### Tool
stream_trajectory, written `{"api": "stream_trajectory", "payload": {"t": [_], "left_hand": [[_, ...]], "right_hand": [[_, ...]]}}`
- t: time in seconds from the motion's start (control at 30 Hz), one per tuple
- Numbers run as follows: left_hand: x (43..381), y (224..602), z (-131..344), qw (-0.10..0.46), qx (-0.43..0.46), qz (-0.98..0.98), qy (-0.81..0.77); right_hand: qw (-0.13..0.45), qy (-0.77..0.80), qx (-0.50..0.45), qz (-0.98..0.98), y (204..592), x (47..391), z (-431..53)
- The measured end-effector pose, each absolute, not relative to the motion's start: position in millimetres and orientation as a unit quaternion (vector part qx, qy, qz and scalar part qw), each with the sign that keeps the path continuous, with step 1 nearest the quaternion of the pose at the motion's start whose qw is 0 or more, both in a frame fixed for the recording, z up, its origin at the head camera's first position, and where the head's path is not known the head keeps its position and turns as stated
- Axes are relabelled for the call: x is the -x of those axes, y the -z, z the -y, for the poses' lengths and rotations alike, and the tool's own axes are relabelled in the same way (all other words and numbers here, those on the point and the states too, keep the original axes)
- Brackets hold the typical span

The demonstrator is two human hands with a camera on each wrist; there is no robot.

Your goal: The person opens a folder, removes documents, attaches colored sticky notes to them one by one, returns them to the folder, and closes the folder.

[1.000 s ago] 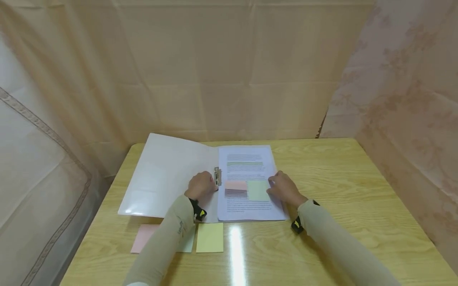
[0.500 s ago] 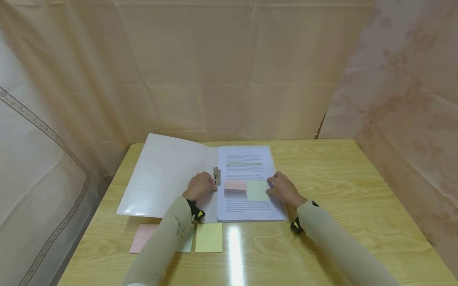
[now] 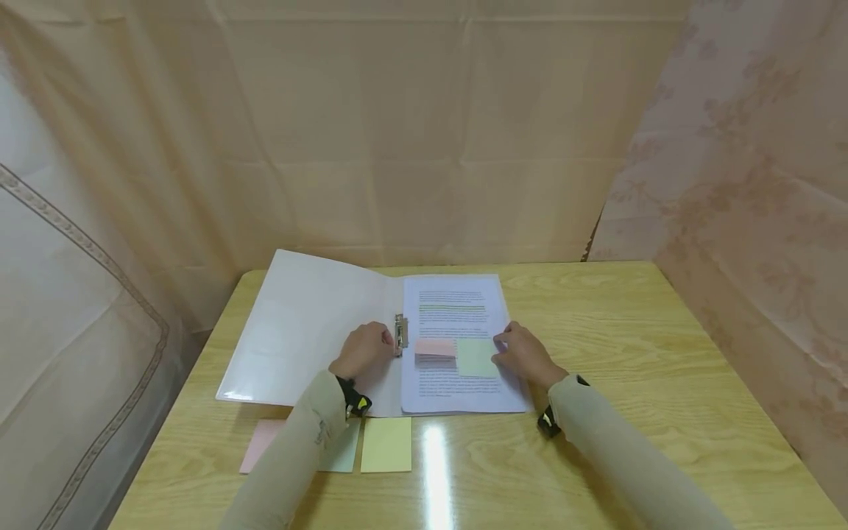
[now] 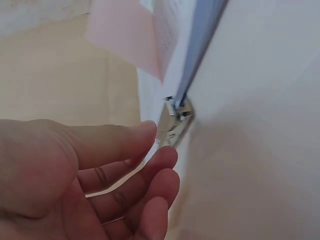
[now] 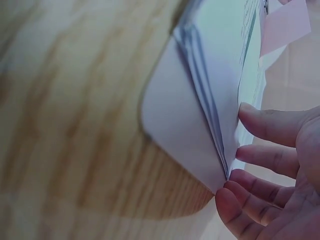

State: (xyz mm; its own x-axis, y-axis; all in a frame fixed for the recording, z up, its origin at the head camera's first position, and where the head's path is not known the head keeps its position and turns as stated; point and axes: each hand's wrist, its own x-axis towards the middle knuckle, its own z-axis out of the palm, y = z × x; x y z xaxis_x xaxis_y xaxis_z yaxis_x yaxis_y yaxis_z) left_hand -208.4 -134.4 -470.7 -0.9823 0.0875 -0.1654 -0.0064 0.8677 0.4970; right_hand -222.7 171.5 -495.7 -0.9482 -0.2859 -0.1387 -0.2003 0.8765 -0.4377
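Note:
A white folder lies spread on the table with a stack of printed sheets on its right side. A metal clip sits at the spine. My left hand is just left of the clip; in the left wrist view thumb and fingers are slightly bent and apart, tips close to the clip. Whether they touch it I cannot tell. A pink sticky note stands partly raised on the top sheet beside a green sticky note. My right hand touches the sheets' right edge with extended fingers.
Pink, green and yellow sticky notes lie in a row at the front of the wooden table. My left sleeve partly covers the pink and green ones. Beige curtain hangs behind the table.
My left hand has drawn slightly left, away from the clip, and its fingers have loosened. The right hand stays at the sheets' edge. The whole view has dipped a little.

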Motion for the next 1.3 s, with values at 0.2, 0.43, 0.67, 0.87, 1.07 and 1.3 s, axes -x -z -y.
{"api": "stream_trajectory", "payload": {"t": [0.2, 0.43, 0.67, 0.87, 1.07, 1.3], "left_hand": [[201.6, 453.6, 143.3, 0.094, -0.031, -0.961, -0.26], [197.1, 433.4, 164.7, 0.106, -0.018, -0.968, -0.225], [192.6, 419.0, 191.8, 0.09, -0.022, -0.977, -0.192], [192.0, 411.5, 219.4, 0.042, -0.014, -0.982, -0.182], [190.8, 402.0, 246.5, 0.03, 0.028, -0.981, -0.19], [188.4, 390.0, 276.3, 0.013, 0.055, -0.983, -0.173]], "right_hand": [[0.096, 0.204, 0.133, -0.965, 496.6, 223.1, -172.1], [0.088, 0.203, 0.142, -0.965, 497.5, 223.7, -173.1], [0.088, 0.203, 0.139, -0.965, 495.6, 223.3, -172.1], [0.09, 0.199, 0.14, -0.966, 495.2, 222.4, -171.2], [0.09, 0.204, 0.138, -0.965, 497.2, 223.0, -172.3], [0.087, 0.211, 0.147, -0.963, 498.7, 222.9, -174.2]]}}
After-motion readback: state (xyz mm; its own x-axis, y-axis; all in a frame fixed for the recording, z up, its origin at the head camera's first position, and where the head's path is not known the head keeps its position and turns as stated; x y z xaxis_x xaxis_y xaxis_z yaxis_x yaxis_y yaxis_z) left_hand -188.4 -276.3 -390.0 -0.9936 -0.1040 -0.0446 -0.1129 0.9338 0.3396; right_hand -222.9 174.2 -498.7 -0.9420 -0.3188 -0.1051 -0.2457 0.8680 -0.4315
